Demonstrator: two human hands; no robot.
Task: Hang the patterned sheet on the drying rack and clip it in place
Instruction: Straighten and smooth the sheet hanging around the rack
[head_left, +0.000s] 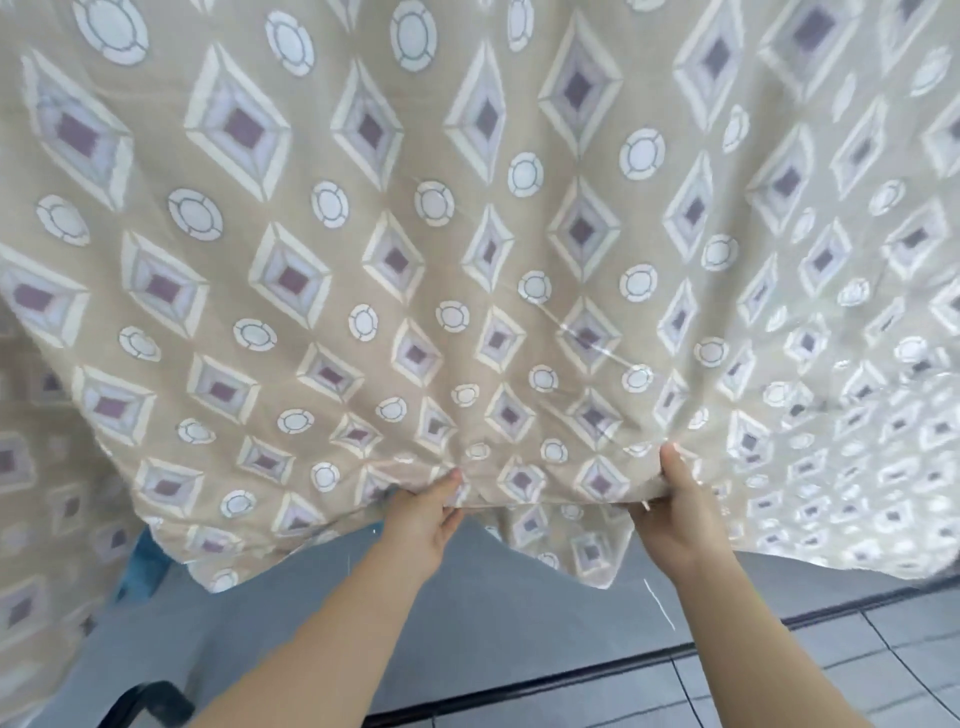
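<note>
The patterned sheet is beige with white-framed purple diamonds and white rings. It is spread out in front of me and fills most of the view. My left hand grips its lower edge near the middle, thumb on top of the cloth. My right hand grips the same edge a little further right, fingers curled under the hem. The edge is bunched between the two hands. No drying rack or clip shows; the sheet hides what lies behind it.
Below the sheet lies a grey floor surface. Grey tiles begin past a dark strip at the lower right. A dark curved object sits at the bottom left, and something blue peeks out under the sheet's left part.
</note>
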